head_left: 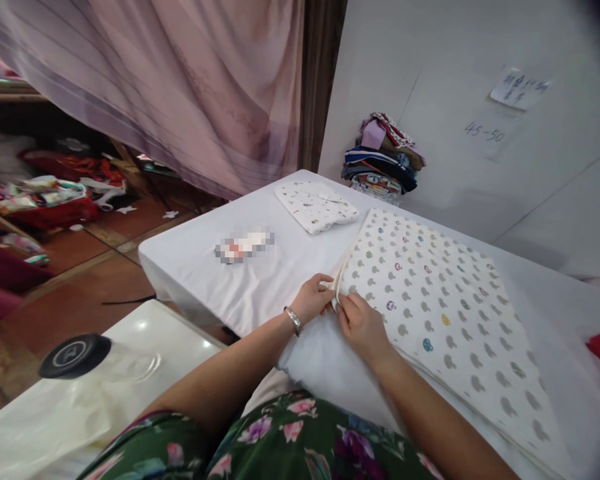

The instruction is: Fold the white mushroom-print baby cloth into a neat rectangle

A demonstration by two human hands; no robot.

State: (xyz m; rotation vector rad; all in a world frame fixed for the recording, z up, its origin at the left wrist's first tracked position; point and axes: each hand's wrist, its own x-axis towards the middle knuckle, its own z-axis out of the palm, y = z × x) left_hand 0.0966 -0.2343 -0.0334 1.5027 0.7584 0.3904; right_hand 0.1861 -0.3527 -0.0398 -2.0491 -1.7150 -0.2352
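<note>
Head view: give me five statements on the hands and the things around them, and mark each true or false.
1. The left hand and right hand are at a corner of the large printed cloth. True.
2. The bracelet is on the right wrist. False: the bracelet is on the left wrist.
3. The small printed cloth lies on top of the large one. False: the small printed cloth lies beside it.
4. A clothes pile stands near the wall. True.
5. The wall is bare. False: paper notes are on it.

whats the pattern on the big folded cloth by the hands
The big folded cloth is white with small grey motifs, a few coloured; see the head view.
</note>
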